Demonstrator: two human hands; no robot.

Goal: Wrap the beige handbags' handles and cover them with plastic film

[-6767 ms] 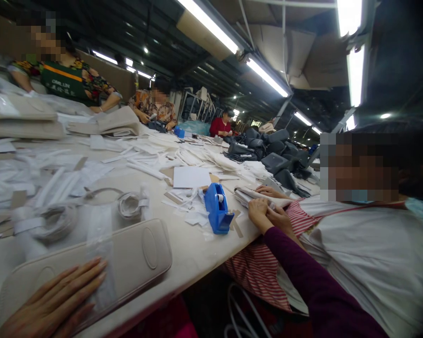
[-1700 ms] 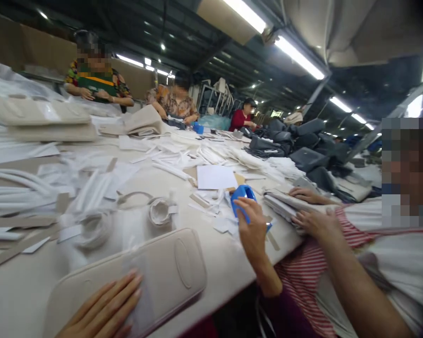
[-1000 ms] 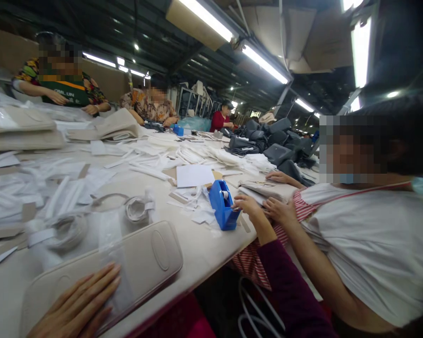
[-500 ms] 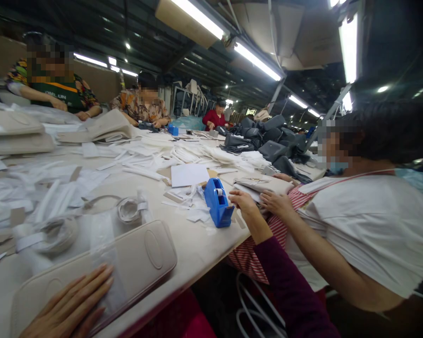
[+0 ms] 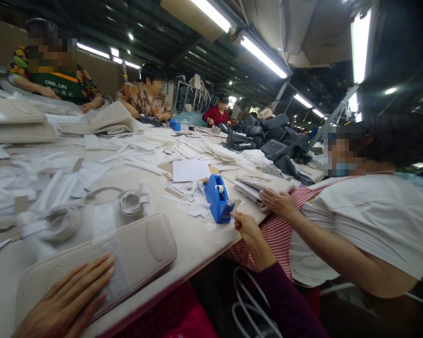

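Note:
My left hand [image 5: 68,300] lies flat with fingers stretched out on a long beige padded piece [image 5: 141,249] at the near table edge. A strip of clear film [image 5: 107,234] runs across the piece under my fingertips. My right hand [image 5: 245,224], in a purple sleeve, is pinched shut just in front of the blue tape dispenser [image 5: 216,198], off its cutter end. What the pinch holds is too small to see.
A co-worker in a white top sits at my right, one hand [image 5: 280,202] on a stack of beige pieces [image 5: 257,185]. White strips, paper scraps and coiled tape [image 5: 130,202] cover the table [image 5: 197,244]. Other people work along the far side. Dark seat parts [image 5: 275,145] are piled at the back right.
My right hand has drawn back from the top of the tape dispenser toward the table edge, fingers pinched. My left hand stays flat on the beige piece.

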